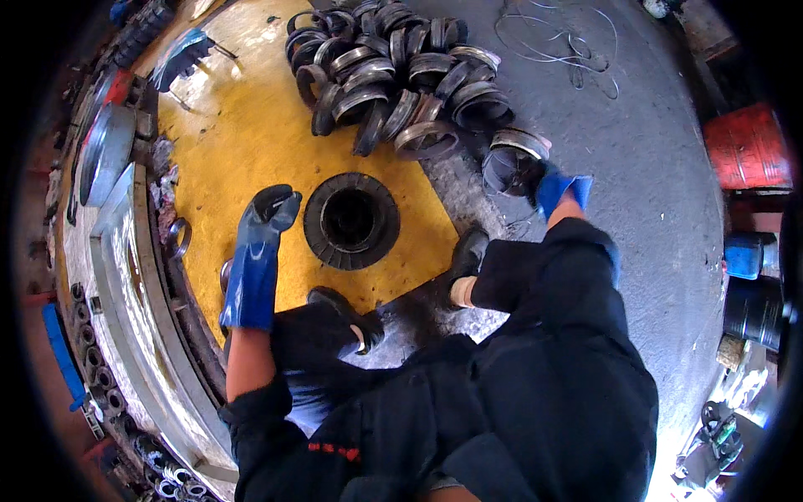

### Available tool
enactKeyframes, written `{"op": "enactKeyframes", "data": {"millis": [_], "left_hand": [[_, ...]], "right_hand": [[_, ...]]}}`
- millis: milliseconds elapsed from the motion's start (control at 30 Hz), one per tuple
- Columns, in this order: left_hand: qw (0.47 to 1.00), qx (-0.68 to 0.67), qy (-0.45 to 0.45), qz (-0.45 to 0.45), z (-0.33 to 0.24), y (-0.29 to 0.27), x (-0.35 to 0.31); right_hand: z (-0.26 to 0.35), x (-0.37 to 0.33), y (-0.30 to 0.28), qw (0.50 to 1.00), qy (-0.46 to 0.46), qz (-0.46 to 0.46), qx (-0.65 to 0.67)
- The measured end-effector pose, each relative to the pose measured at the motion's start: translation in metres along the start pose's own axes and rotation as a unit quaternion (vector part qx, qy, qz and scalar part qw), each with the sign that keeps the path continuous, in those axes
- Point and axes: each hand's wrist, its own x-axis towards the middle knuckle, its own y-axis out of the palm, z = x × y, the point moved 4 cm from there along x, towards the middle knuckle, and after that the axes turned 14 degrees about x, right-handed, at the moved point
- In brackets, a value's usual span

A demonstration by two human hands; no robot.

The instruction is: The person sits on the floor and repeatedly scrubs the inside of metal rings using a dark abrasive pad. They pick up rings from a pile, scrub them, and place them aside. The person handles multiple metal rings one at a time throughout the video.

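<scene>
My left hand (272, 209), in a blue glove with dark, dirty fingers, hovers over the yellow floor. Its fingers are loosely curled, with nothing seen in them. Just right of it a dark round flanged piece (314, 222) with a deep central hole sits on the floor between my hand and my feet. Out to the right, my gloved right hand (559, 189) grips the right edge of a wide, dirty metal ring (520, 144). That ring is tilted beside the pile, its dark inside facing me. The fingertips are partly hidden against it.
A heap of greasy metal rings (393, 71) lies ahead. Looped wire (577, 58) is on the grey floor at far right. Along the left run a metal frame (138, 309) and a small stool (182, 57). A red drum (747, 149) and a black drum (751, 311) stand right.
</scene>
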Motion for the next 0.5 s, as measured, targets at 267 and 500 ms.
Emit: {"op": "enactKeyframes", "data": {"millis": [267,500], "left_hand": [[0.995,-0.037,-0.096,0.018,0.024,-0.003,-0.006],[0.992,-0.039,-0.116,0.009,0.052,-0.010,-0.008]], "right_hand": [[-0.019,0.023,0.073,0.997,0.065,0.037,0.007],[-0.019,0.036,0.087,0.997,0.064,0.050,0.009]]}}
